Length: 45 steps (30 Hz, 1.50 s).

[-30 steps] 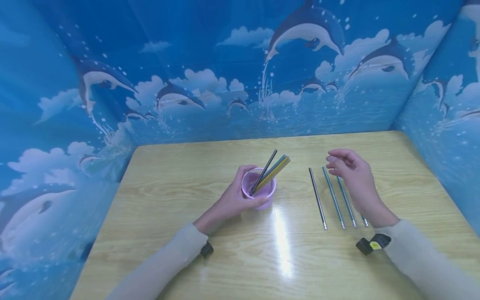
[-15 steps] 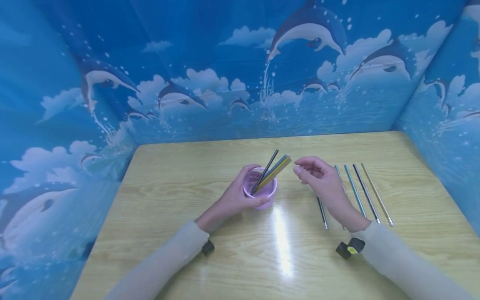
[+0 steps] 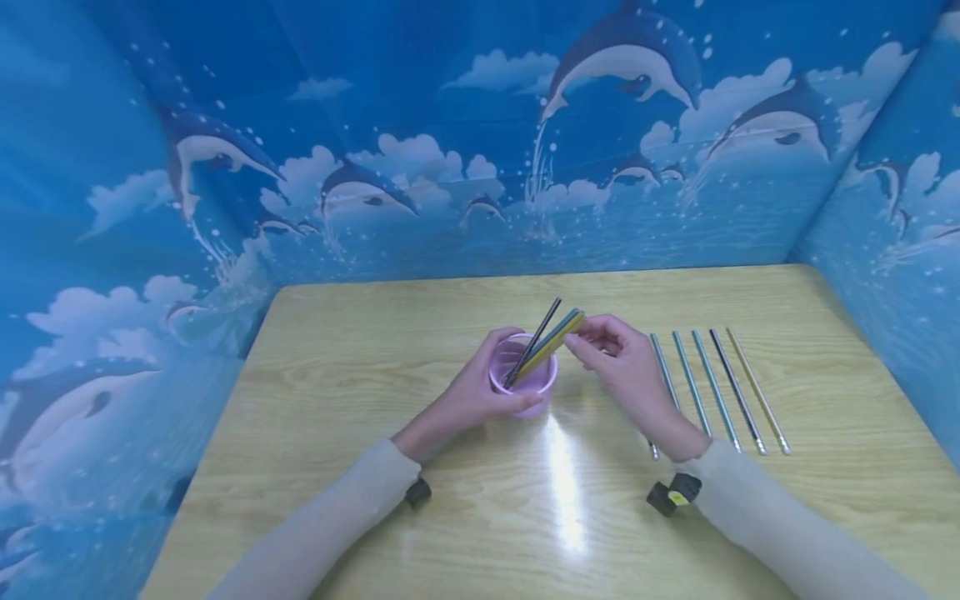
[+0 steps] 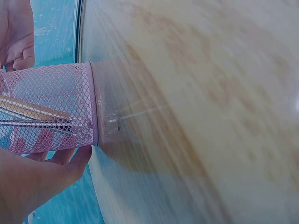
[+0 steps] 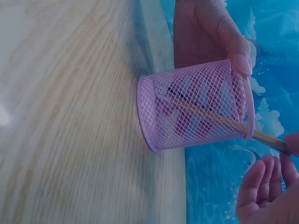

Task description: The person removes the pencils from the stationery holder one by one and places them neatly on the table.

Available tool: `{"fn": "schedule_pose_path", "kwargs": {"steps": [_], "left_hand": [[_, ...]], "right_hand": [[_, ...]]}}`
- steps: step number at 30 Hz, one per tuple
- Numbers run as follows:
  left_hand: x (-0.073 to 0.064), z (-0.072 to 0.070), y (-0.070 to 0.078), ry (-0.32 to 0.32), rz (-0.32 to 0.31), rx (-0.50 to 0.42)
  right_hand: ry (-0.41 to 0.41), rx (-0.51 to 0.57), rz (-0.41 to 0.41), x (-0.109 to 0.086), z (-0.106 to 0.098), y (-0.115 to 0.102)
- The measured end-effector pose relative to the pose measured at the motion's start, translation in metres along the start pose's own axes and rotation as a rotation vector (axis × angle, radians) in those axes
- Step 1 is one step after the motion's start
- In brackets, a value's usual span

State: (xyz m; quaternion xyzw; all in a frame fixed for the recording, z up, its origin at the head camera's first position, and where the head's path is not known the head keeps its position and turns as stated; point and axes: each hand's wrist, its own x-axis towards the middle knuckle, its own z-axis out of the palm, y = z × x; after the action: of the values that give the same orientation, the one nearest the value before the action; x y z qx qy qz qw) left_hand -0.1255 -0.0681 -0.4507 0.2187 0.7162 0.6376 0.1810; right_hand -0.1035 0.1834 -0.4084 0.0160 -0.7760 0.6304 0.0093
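My left hand (image 3: 476,392) grips a pink mesh pencil cup (image 4: 56,91) from its left side, thumb and fingers spread around its wall. Several pencils lean to the right in the cup: a dark one (image 3: 545,323) apart from a yellow one (image 3: 547,350) and a blue-green one lying together. At the upper ends of that leaning bunch, my right hand (image 3: 626,367) pinches with thumb and forefinger. In the right wrist view its other fingers (image 5: 266,179) are loosely bent below the pencils. The cup's base (image 5: 145,114) is at the tabletop.
To the right, several pencils lie side by side on the wooden table (image 3: 360,358), including teal ones (image 3: 690,379), a dark blue one (image 3: 735,387) and a pale one (image 3: 757,387). Another dark pencil is mostly hidden under the right hand. A dolphin-print backdrop (image 3: 420,225) surrounds the table.
My right hand has moved left from over the pencils on the table to the pencil ends at the cup, uncovering more of the row. The left hand keeps its grip.
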Motion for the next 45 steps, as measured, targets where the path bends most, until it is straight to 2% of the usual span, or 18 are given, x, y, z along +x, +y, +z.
{"fn": "schedule_pose_path", "kwargs": {"steps": [8, 13, 17, 25, 31, 37, 41, 45], "left_hand": [[0.002, 0.0, 0.0, -0.002, -0.002, 0.002], [0.002, 0.0, 0.0, 0.004, 0.001, 0.0], [0.002, 0.0, -0.001, 0.017, -0.006, -0.002], [0.003, 0.0, -0.001, -0.01, 0.024, -0.027], [0.002, 0.0, -0.001, 0.003, 0.01, -0.009], [0.0, 0.0, -0.001, 0.017, -0.001, 0.031], [0.0, 0.001, -0.001, 0.018, -0.006, 0.033], [0.0, 0.001, -0.001, 0.022, -0.008, 0.044]], "right_hand": [[0.033, -0.003, -0.021, -0.001, 0.003, -0.003], [0.099, 0.091, -0.04, -0.003, 0.003, -0.006], [0.154, 0.187, -0.115, -0.004, 0.003, -0.007], [0.25, 0.357, -0.288, -0.003, 0.002, -0.01], [0.264, 0.534, -0.363, -0.002, -0.001, -0.017], [0.278, 0.669, -0.473, 0.0, -0.005, -0.027], [0.284, 0.684, -0.533, 0.002, -0.011, -0.031], [0.287, 0.684, -0.557, 0.003, -0.018, -0.034]]}}
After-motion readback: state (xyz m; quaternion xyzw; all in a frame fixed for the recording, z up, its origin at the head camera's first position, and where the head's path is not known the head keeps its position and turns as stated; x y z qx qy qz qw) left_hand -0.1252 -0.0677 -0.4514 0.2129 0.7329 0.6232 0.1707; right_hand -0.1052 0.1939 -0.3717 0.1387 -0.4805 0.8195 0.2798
